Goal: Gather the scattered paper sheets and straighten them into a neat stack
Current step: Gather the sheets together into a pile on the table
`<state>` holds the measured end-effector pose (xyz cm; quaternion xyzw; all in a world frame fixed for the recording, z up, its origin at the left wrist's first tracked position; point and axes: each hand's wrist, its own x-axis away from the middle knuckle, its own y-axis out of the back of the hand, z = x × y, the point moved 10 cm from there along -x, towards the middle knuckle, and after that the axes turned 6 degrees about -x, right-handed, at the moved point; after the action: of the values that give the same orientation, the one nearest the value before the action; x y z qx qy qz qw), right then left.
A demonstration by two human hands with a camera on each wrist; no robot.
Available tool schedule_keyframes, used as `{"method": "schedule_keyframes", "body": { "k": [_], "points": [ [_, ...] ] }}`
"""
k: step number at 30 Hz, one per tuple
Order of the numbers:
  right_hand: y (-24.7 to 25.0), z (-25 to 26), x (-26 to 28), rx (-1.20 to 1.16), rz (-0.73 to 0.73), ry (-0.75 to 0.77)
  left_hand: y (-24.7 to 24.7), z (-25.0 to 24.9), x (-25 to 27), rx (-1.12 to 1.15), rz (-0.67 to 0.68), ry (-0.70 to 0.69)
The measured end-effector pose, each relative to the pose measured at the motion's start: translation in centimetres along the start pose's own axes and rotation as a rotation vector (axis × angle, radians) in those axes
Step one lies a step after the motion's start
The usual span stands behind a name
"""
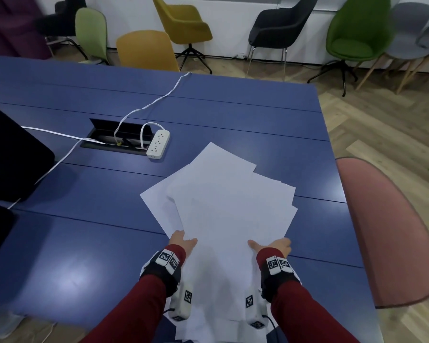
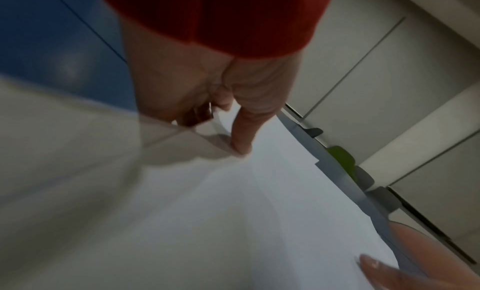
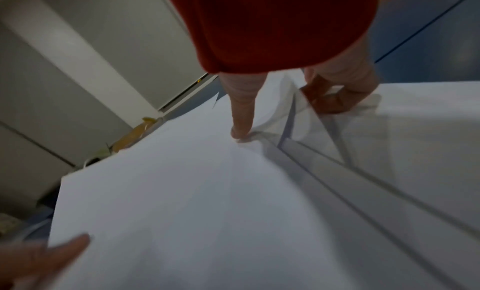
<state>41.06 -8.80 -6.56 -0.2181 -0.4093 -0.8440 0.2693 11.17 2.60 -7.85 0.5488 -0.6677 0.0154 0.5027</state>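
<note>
A: Where is the fanned pile of white paper sheets (image 1: 223,211)?

B: On the blue wooden tabletop (image 1: 84,243), toward its near edge, well on the near side of the white plastic power strip (image 1: 158,144). The corners splay out at different angles, and the near end of the pile hangs over the tabletop's edge.

A: And the left hand (image 1: 182,241)?

B: It grips the pile's left edge. Its thumb lies on top of the sheets, and the fingers (image 2: 200,113) curl under the paper, so it is pinching the pile.

A: The right hand (image 1: 274,246)?

B: It mirrors that on the pile's right edge: thumb pressed on top, fingers (image 3: 335,101) curled beneath, with the paper pinched between them.

A: Anything else near the pile?

B: A pink rounded chair back (image 1: 386,231) stands just right of it, beyond the tabletop's side. A white cable (image 1: 146,107) runs away from the power strip.
</note>
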Motion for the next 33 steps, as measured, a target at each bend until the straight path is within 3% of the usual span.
{"method": "schedule_keyframes", "body": {
  "k": [3,6,10,15,17,20,22,26,30,33],
  "points": [
    [1.0,-0.3,0.3,0.178,-0.070,-0.015,0.3,-0.3,-0.5,0.052,0.016,-0.015],
    [2.1,-0.1,0.7,0.309,-0.130,-0.012,2.5,-0.7,-1.8,0.225,-0.115,-0.013],
    [1.3,-0.2,0.3,0.206,-0.102,0.007,4.1,-2.1,-4.7,0.388,-0.137,-0.022],
    [-0.2,-1.6,-0.5,0.085,-0.033,-0.089,3.4,-5.0,-5.4,0.105,-0.139,-0.145],
    [-0.7,-2.0,-1.1,0.017,-0.002,-0.124,4.2,-4.7,-4.4,-0.053,-0.303,-0.135],
    [-0.1,-1.9,-0.8,0.144,0.000,-0.110,6.3,-2.3,-2.9,-0.189,-0.544,-0.060],
    [1.1,-2.0,-0.4,0.209,-0.066,-0.101,6.3,-0.5,-3.4,-0.270,-0.527,-0.027],
    [1.9,-1.2,-0.6,0.102,-0.126,0.019,5.6,0.7,-4.7,-0.387,-0.426,-0.071],
    [1.4,-0.1,-1.3,-0.064,-0.065,0.087,4.6,-0.1,-4.7,-0.414,-0.362,-0.174],
    [0.9,0.6,-1.7,-0.105,-0.011,0.030,4.3,-0.4,-4.7,-0.444,-0.328,-0.187]
  ]
}}
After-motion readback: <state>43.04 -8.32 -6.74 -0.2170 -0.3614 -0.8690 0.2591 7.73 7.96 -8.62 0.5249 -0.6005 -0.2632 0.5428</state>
